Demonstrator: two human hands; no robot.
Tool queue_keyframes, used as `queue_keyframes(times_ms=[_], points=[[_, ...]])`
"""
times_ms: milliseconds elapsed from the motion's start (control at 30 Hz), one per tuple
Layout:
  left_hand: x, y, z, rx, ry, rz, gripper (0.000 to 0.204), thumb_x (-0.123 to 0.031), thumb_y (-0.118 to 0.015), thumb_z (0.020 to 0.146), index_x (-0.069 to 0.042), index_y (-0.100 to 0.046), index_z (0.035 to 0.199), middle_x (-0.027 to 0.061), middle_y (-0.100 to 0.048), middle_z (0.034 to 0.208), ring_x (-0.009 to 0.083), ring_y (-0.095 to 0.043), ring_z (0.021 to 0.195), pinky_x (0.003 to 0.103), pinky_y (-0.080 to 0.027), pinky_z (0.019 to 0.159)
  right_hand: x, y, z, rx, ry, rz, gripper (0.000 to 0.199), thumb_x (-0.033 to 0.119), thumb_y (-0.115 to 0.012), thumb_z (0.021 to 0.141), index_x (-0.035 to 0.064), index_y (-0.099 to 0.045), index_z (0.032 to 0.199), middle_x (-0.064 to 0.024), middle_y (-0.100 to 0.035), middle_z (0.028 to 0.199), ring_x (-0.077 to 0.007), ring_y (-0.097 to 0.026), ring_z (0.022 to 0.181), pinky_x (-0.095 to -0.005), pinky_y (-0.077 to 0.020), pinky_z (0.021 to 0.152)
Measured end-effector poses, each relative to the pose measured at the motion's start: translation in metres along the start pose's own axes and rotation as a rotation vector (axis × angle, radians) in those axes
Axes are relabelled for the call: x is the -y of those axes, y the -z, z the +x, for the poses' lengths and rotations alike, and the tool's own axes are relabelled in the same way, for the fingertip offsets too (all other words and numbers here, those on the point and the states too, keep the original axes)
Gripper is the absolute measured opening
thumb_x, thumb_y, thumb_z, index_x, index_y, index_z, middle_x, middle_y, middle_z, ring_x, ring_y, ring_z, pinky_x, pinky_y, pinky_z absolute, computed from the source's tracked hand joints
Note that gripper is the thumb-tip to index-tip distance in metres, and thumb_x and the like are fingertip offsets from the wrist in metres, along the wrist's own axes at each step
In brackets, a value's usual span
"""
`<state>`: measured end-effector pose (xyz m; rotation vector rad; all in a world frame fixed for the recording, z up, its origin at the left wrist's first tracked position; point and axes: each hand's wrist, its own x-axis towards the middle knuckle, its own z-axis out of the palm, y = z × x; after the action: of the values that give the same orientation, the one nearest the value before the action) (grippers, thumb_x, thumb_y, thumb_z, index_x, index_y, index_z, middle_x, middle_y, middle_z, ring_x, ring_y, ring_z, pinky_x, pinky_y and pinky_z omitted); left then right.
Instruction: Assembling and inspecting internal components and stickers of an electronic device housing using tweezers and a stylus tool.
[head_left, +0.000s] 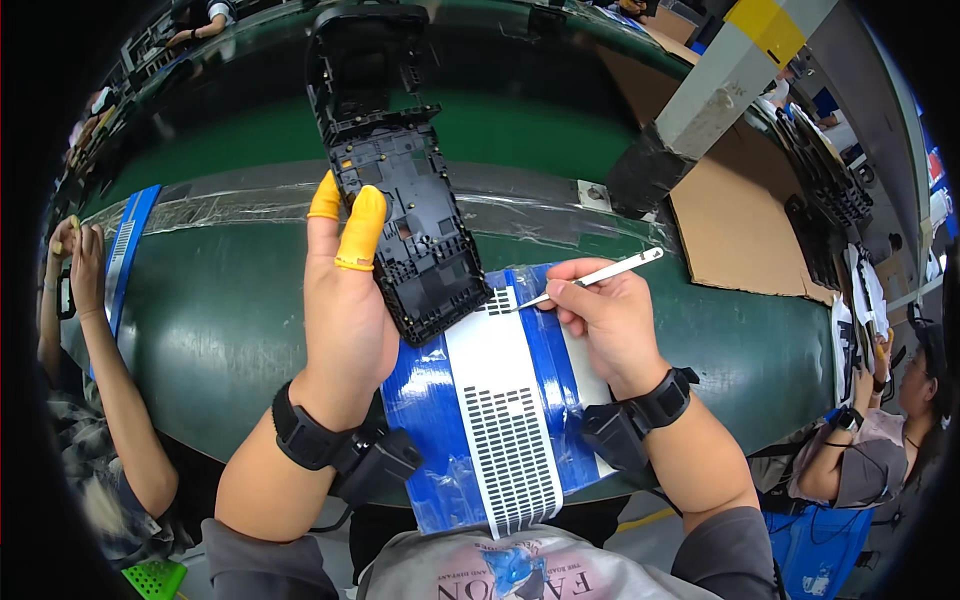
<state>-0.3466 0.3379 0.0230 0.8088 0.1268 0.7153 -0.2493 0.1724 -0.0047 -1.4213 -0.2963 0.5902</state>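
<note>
My left hand [345, 300] grips a black plastic housing [405, 190], raised and tilted above the table. Yellow finger cots [362, 230] cover its thumb and one finger. Between the fingers of my right hand [610, 310] is a pair of silvery tweezers [615, 268]; its tip points at the upper end of a white sheet of small black stickers [510, 440]. Whether a sticker is in the tip is too small to tell. The sheet lies on a blue board [430, 485] covered with clear tape, and the housing's lower end overlaps its upper part.
A green table [220, 330] surrounds the board, with a taped dark strip [240, 205] along its far side. At right stand a grey post [700, 110], a cardboard sheet [745, 215] and stacked black parts [815, 180]. Co-workers' arms [125, 380] show at left and right.
</note>
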Motion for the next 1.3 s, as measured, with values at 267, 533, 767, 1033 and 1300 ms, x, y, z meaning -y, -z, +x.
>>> queue_keyframes(times_ms=[267, 533, 767, 1033, 1300], points=[[0.003, -0.002, -0.003, -0.013, 0.037, 0.053, 0.032, -0.018, -0.044, 0.087, -0.009, -0.032, 0.116, 0.0086, -0.050, 0.102, 0.0153, -0.055, 0.086, 0.029, -0.048, 0.072, 0.001, -0.002, -0.001, -0.003, 0.006, 0.013, 0.013, 0.001, -0.059, 0.072, -0.0017, -0.057, 0.085, -0.0060, -0.059, 0.067, -0.0052, -0.049, 0.053, -0.0152, -0.0356, 0.046], [0.008, 0.000, -0.008, 0.013, 0.159, -0.099, 0.029, -0.015, -0.041, 0.087, -0.010, -0.034, 0.115, 0.0084, -0.049, 0.104, 0.0167, -0.053, 0.090, 0.032, -0.047, 0.076, 0.028, -0.001, -0.028, 0.163, 0.073, 0.185, 0.017, 0.002, -0.058, 0.073, -0.0041, -0.055, 0.089, -0.0062, -0.056, 0.070, -0.0060, -0.045, 0.054, -0.0165, -0.0338, 0.047], [0.007, -0.014, -0.034, 0.105, 0.458, -0.155, 0.031, -0.022, -0.035, 0.089, -0.009, -0.034, 0.118, 0.0083, -0.045, 0.113, 0.0206, -0.047, 0.103, 0.036, -0.041, 0.087, 0.027, -0.013, -0.046, 0.158, 0.159, 0.153, 0.017, -0.001, -0.058, 0.074, -0.0048, -0.054, 0.089, -0.0102, -0.060, 0.077, -0.0112, -0.055, 0.067, -0.0199, -0.0427, 0.059], [0.009, -0.015, -0.038, 0.103, 0.420, -0.113, 0.037, -0.023, -0.038, 0.089, -0.010, -0.029, 0.122, 0.0075, -0.044, 0.113, 0.0183, -0.047, 0.102, 0.033, -0.041, 0.086, 0.022, -0.018, -0.047, 0.153, 0.197, 0.205, 0.017, -0.002, -0.057, 0.074, -0.0058, -0.054, 0.090, -0.0107, -0.059, 0.080, -0.0143, -0.058, 0.073, -0.0239, -0.0466, 0.068], [0.009, -0.014, -0.040, 0.122, 0.407, -0.118, 0.036, -0.022, -0.038, 0.089, -0.011, -0.029, 0.122, 0.0070, -0.044, 0.113, 0.0180, -0.047, 0.102, 0.033, -0.041, 0.085, 0.018, -0.017, -0.046, 0.154, 0.189, 0.170, 0.016, -0.002, -0.057, 0.074, -0.0054, -0.054, 0.090, -0.0101, -0.059, 0.081, -0.0126, -0.057, 0.073, -0.0218, -0.0456, 0.067]])
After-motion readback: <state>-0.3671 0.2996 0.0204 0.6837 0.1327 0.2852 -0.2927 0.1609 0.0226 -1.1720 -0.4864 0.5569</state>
